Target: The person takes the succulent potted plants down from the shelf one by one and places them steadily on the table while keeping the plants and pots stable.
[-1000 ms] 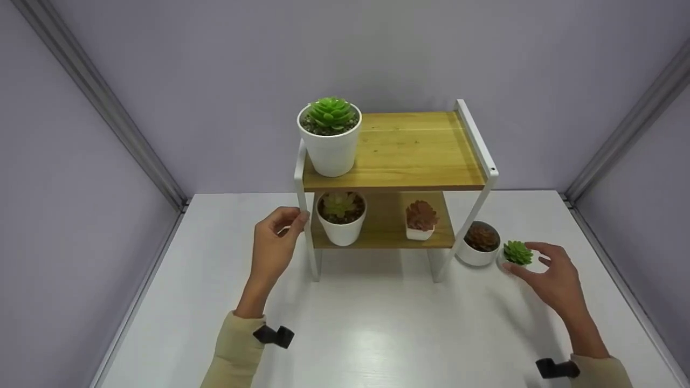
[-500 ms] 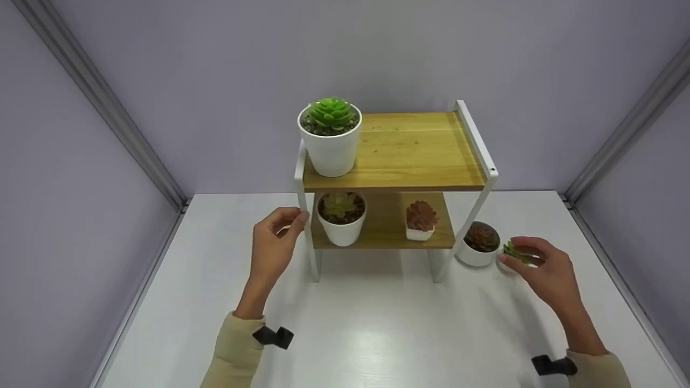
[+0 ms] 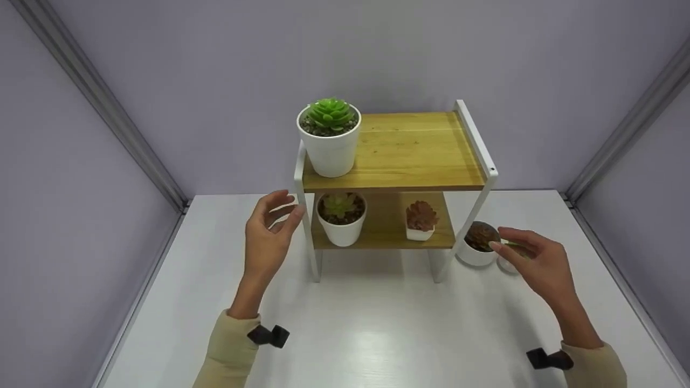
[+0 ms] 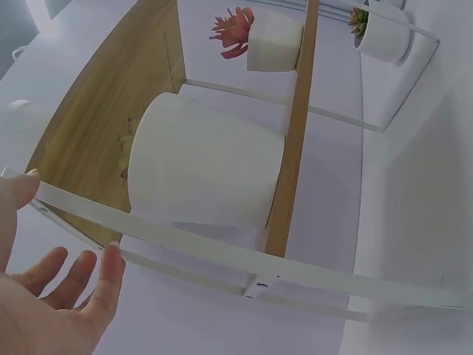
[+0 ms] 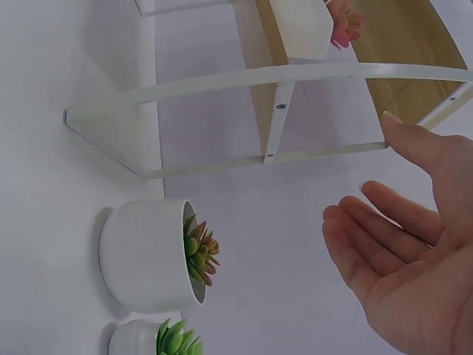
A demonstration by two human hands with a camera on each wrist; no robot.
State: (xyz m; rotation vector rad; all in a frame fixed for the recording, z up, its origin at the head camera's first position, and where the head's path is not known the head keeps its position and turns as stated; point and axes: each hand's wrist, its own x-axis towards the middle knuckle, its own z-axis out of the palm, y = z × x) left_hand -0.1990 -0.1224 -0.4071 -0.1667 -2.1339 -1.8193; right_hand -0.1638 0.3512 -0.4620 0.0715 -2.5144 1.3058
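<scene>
Beside the left post [image 3: 308,231] of a two-tier shelf [image 3: 415,153], my left hand [image 3: 265,242] has its thumb and fingers spread apart, holding nothing. In the left wrist view the thumb and fingertips lie right at the white frame. Just inside that post, a white pot [image 4: 207,163] with a pale green succulent stands on the lower board. My right hand [image 3: 542,267], also holding nothing, is raised right of the shelf, over a small white pot with a green succulent [image 5: 177,342], which it partly hides. Touching distance from that is a wider white pot [image 5: 144,255] with a brownish-green succulent.
A large white pot [image 3: 330,155] with a bright green succulent stands on the top board's left end. On the lower board's right side sits a small square white pot [image 3: 419,235] with a reddish succulent. Grey walls [image 3: 409,54] close in the white table [image 3: 350,334].
My left hand has loosened from the post, its fingers spreading and shifting slightly left. My right hand has moved left and upward from beside the small green succulent, which stays on the table.
</scene>
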